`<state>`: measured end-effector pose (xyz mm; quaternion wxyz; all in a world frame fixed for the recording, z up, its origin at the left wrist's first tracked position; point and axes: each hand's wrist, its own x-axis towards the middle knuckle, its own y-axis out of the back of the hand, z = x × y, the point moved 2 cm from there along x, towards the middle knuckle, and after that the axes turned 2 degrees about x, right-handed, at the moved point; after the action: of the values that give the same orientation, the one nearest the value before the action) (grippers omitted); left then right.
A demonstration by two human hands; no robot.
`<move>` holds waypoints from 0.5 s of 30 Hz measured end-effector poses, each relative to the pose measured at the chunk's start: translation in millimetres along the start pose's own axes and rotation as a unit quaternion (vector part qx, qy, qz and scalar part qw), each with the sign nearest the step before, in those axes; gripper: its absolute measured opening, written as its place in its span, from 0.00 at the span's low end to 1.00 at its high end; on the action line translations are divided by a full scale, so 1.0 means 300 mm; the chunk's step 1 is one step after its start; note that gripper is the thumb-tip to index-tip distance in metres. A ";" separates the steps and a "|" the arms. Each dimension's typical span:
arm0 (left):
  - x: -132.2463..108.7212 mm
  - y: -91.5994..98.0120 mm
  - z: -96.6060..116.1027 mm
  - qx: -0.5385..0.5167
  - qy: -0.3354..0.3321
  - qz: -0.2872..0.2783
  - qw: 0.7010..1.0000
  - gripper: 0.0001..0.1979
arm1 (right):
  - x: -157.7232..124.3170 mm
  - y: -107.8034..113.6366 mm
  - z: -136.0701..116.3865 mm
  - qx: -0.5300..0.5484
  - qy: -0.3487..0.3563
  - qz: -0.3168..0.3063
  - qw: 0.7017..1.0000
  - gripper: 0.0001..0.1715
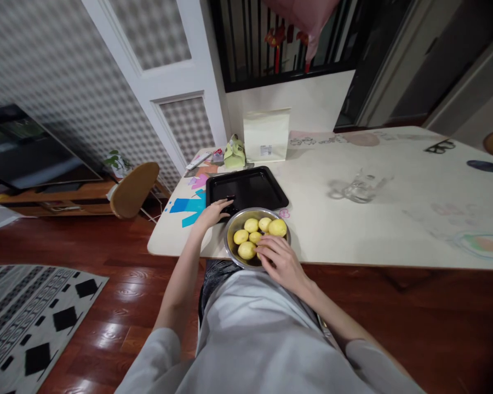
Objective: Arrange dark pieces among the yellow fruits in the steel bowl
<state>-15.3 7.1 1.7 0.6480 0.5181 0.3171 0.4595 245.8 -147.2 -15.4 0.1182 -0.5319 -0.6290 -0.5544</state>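
Head view, taking the bowl as the clock's centre: at 10 o'clock, far off, the television (28, 156) is cut by the left edge, and at 8 o'clock the patterned rug (51, 320) is cropped too. Nearer at 10 o'clock, your left hand (216, 213) reaches over the near-left corner of the black tray (250, 186), fingers stretched out; something small and dark shows at the fingertips, and I cannot tell whether you grip anything. The tray lies at 11 to 12 o'clock, its near edge partly behind the metal bowl (230, 244). Inside sit yellow lemons (251, 225), some under your right hand (283, 264), so their count is uncertain. At 12 o'clock, beyond the tray, the paper bag (266, 134) carries a label too small to read. Your right hand lies at 4 o'clock, fingers bent over the fruit; their tips are partly hidden, so I cannot tell if they grasp one. At 2 o'clock, a clear vessel (359, 189) blurs into the pale table (324, 235).
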 end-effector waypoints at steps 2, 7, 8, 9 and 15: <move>0.017 -0.021 -0.005 0.002 -0.022 -0.012 1.000 0.26 | -0.002 -0.001 0.001 0.004 0.002 0.000 1.000 0.13; 0.039 -0.047 -0.025 0.019 -0.058 0.005 0.998 0.19 | -0.002 -0.003 0.002 0.016 -0.001 -0.003 1.000 0.13; 0.041 -0.049 -0.029 0.017 -0.064 0.014 0.998 0.19 | -0.003 -0.004 0.002 0.017 -0.002 -0.003 1.000 0.13; 0.043 -0.051 -0.032 0.014 -0.068 0.022 0.997 0.19 | -0.003 -0.005 0.003 0.018 -0.001 -0.002 1.000 0.13; 0.060 -0.066 -0.048 0.006 -0.093 0.046 0.995 0.19 | -0.004 -0.012 0.001 0.026 0.004 0.000 1.000 0.14</move>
<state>-15.9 28.4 -20.1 0.6499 0.5762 0.2338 0.4370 243.7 -146.8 -18.4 0.1340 -0.5265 -0.6429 -0.5400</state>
